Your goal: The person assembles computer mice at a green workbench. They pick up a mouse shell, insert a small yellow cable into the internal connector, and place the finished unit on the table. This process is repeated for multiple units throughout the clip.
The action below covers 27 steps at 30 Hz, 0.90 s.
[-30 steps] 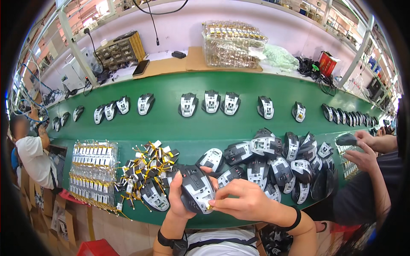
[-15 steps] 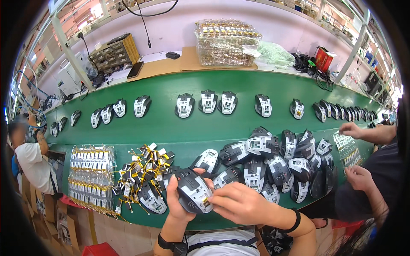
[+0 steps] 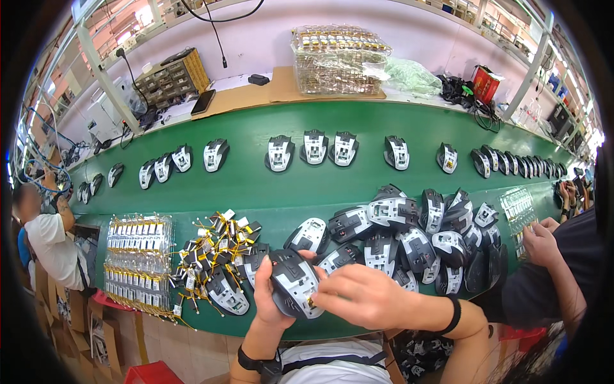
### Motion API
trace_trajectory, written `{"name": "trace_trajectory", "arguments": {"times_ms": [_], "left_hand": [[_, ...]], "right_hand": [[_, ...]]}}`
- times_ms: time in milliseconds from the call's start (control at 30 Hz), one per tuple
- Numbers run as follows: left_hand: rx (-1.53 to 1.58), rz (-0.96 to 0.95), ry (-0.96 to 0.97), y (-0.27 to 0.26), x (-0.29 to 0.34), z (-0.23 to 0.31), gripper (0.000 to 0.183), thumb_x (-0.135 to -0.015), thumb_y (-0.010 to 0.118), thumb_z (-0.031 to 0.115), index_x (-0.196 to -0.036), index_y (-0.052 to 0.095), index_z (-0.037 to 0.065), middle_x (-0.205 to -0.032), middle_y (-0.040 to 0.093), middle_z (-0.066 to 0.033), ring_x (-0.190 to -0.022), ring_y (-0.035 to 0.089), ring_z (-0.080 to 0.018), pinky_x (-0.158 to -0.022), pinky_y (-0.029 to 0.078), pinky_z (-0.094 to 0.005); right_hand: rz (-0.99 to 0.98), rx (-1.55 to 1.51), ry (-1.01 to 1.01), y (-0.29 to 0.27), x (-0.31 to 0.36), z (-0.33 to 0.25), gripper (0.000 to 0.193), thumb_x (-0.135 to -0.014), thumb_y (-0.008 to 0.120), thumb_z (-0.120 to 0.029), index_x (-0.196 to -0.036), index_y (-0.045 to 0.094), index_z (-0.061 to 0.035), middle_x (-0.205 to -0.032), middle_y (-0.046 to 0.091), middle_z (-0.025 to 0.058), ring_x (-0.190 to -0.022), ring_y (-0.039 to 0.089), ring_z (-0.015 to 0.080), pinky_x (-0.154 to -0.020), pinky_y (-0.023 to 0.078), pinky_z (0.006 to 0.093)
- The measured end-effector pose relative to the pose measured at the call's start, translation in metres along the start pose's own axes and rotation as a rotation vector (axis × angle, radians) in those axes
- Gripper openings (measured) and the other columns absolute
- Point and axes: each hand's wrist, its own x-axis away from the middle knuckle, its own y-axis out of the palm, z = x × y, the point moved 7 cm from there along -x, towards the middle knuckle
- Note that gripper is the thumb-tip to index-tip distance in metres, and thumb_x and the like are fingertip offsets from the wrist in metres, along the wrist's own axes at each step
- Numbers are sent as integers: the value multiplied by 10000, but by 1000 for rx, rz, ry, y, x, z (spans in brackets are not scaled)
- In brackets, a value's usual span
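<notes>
My left hand (image 3: 267, 301) is wrapped round a black and white computer mouse (image 3: 295, 281), tilted above the bench's near edge. The fingers of my right hand (image 3: 361, 296) are pinched against the mouse's lower end, beside a small yellow piece (image 3: 311, 302). Whatever those fingertips hold is hidden. Just left of the mouse lies a heap of small batteries (image 3: 220, 246) with yellow tape and leads. A pile of similar mice (image 3: 419, 246) covers the bench to the right.
Clear plastic trays of batteries (image 3: 137, 265) lie at the left. Across the green surface runs a row of mice (image 3: 280, 153). At the right, a co-worker's hands (image 3: 542, 242) are at another tray (image 3: 517, 208). Another person (image 3: 51, 237) sits at far left. Stacked trays (image 3: 339, 61) stand behind.
The row of mice has shifted slightly right. My right hand stays at the mouse's lower end, its fingers a little differently bent. The co-worker's hands have come together over the tray.
</notes>
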Motion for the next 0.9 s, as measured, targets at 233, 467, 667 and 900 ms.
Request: {"name": "trace_trajectory", "arguments": {"times_ms": [233,467,667,900], "left_hand": [[174,187,304,-4,1,6,685,-932,344,622,-1192,534,17,-933,649,-197,-809,658,-335,-732,544,-433],[157,374,353,-2,0,6,663,-931,350,627,-1182,512,35,-921,633,-172,-808,645,-375,-758,540,-498],[167,239,274,4,-1,9,705,-912,378,646,-1158,558,11,-891,630,-182,-798,635,-328,-717,555,-453],[113,224,212,7,-8,6,670,-938,363,613,-1172,556,16,-942,663,-200,-794,659,-286,-704,546,-397]], "right_hand": [[277,51,315,25,11,-2,287,-693,709,-15,-979,682,-6,-956,614,86,-754,605,220,-621,495,291],[140,311,448,26,12,-17,418,-687,704,-14,-1103,665,5,-1152,598,107,-911,614,258,-742,510,359],[287,-3,356,30,24,-6,424,-661,706,8,-1082,688,-35,-1079,634,90,-899,616,258,-728,527,341],[352,29,545,27,28,3,360,-647,662,68,-977,684,-75,-1065,600,103,-924,569,272,-699,515,325]]}}
